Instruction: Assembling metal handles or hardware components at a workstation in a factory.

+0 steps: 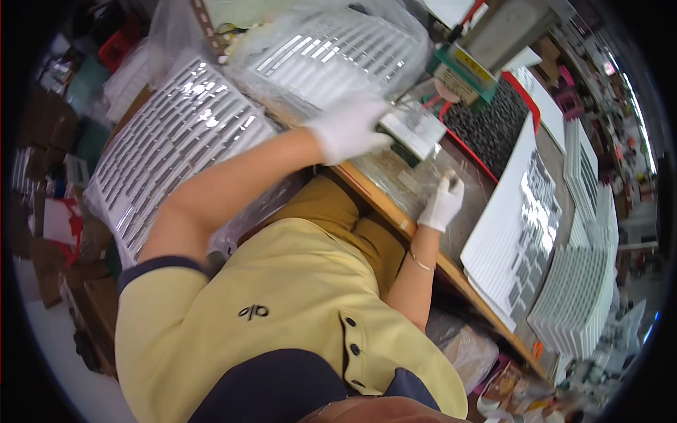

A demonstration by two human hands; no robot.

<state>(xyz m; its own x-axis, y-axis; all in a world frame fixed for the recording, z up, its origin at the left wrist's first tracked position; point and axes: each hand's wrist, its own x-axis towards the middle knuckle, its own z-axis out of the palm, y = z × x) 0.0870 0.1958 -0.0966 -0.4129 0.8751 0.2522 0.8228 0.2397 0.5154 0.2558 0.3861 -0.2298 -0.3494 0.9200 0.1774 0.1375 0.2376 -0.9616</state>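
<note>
My left hand [351, 128], in a white glove, reaches in from the left to the near side of a bench machine. It is smeared by motion, and its fingertips are beside the machine's pale metal block [416, 131]. My right hand [444, 203], also gloved in white, is low over the bench, right of that block. Its fingers are pinched together, and what they hold, if anything, is too small to make out. Beyond it, a red tray [534, 106] holds many small black parts [490, 127]. The machine's green head [462, 79] stands over the block.
A white slotted tray [180, 141] in clear plastic lies at the left, with another wrapped tray [335, 53] behind. At the right, a white tray [486, 247] carries dark pieces, and stacked white trays [575, 299] stand farther right. The bench's wooden edge [458, 275] runs past my lap.
</note>
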